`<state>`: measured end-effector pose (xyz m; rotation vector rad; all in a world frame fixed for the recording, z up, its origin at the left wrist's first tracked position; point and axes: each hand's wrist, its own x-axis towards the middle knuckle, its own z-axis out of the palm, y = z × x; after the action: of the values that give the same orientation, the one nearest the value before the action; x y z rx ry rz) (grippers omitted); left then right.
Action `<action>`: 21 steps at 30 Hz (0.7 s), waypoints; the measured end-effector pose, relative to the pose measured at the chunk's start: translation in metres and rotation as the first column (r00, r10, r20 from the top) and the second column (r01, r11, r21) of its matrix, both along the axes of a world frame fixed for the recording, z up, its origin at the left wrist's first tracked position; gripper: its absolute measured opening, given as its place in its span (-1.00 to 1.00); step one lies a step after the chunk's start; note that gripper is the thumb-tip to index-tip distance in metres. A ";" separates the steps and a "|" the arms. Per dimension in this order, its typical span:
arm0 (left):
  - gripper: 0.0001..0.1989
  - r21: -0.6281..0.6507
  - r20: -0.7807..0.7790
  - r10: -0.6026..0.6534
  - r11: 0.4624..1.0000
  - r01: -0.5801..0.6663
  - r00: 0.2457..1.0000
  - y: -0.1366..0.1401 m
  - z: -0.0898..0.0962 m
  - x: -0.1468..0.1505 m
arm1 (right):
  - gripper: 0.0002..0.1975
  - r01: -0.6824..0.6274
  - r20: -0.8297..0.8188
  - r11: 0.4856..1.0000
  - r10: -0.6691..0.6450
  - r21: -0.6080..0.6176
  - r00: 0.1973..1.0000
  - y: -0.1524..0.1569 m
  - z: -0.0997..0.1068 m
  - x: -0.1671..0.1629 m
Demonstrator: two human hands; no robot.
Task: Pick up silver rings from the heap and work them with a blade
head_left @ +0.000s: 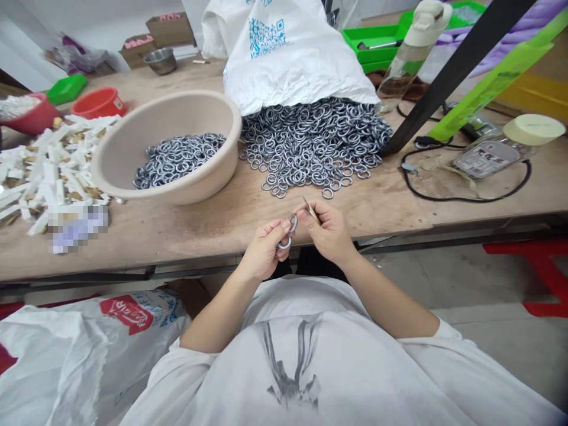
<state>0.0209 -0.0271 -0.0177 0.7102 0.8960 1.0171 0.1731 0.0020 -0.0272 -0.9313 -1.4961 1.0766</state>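
Observation:
My left hand (pixel 267 247) is closed on metal rings. One grey ring (pixel 293 223) stands up between thumb and fingertips, and a second ring (pixel 284 243) hangs lower against the fingers. My right hand (pixel 327 229) is closed around a small knife (pixel 309 208) with a pointed tip, most of it hidden in the fingers. Both hands are close together over the table's front edge, the right fingertips close beside the upper ring. Beyond them a heap of grey rings (pixel 315 145) spills from a white sack (pixel 297 65). More rings (pixel 177 158) lie in a beige basin (pixel 106 168).
White and brown pieces (pixel 48 171) are piled at the left of the table (pixel 213 228). A black post (pixel 452 77), a cable and a lidded jar (pixel 492 154) stand at the right. White bags (pixel 66 361) lie below left; a red stool (pixel 541 272) is at the right.

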 end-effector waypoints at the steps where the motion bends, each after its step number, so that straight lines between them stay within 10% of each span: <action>1: -0.57 -0.008 0.007 0.015 1.000 -0.015 1.000 0.000 0.001 0.000 | -0.53 0.014 0.053 0.999 -0.015 0.031 0.998 0.002 0.002 0.004; 9: -0.57 -0.008 0.028 0.081 0.997 -0.081 0.996 0.001 0.001 -0.001 | -0.55 -0.109 0.413 0.942 -0.034 0.319 0.910 -0.012 0.007 0.011; 21: -0.56 -0.010 0.006 0.045 0.999 -0.045 0.999 -0.003 0.001 0.001 | -0.49 -0.117 0.538 0.949 -0.062 0.292 0.841 -0.009 0.005 0.008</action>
<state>0.0215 -0.0304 -0.0170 0.6812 0.9148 1.0532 0.1814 -0.0068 -0.0218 -1.0345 -2.0821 0.5741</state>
